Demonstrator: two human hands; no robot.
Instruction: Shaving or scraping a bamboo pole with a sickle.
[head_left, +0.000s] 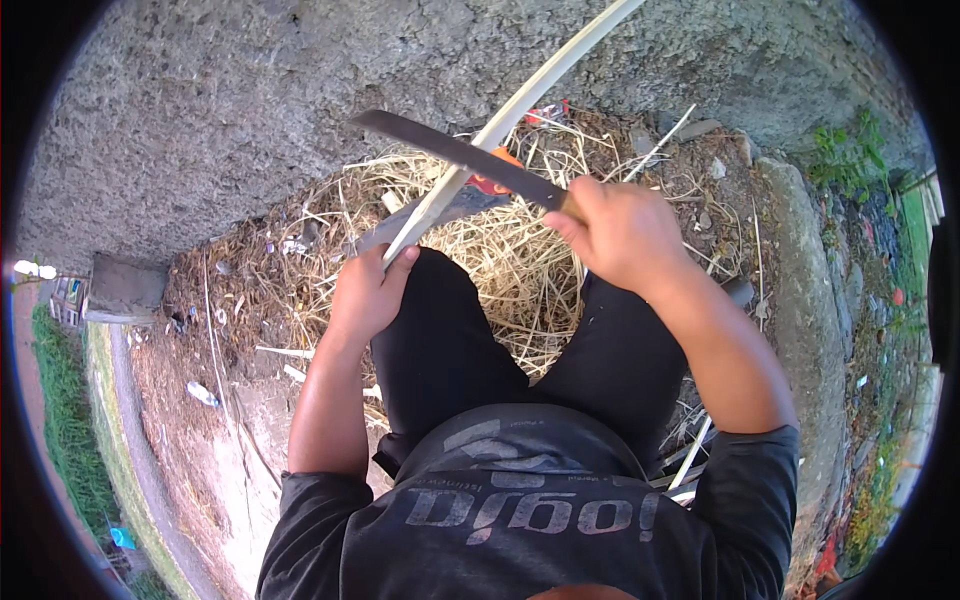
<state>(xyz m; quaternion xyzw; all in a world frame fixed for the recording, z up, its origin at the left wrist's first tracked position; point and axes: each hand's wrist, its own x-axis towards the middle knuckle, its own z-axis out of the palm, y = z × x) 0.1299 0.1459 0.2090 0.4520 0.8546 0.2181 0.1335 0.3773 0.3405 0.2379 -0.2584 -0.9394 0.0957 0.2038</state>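
Note:
My left hand (371,290) is closed around the near end of a long, pale strip of split bamboo (520,103), beside my left knee. The strip slants up and away to the right, past the top edge of the view. In my right hand (630,232) is the handle of a machete (470,157), its fingers wrapped round it. The dark blade points left and lies across the strip, over its middle part; whether the edge bites into the bamboo I cannot tell. The handle is mostly hidden by my fingers.
A heap of pale shavings (525,275) covers the ground between and beyond my knees. A rough grey wall (250,110) rises ahead. At the right runs a concrete ledge (808,270); a plastic bottle (202,394) lies on the dirt at the left. Orange-red wrappers (490,186) sit behind the blade.

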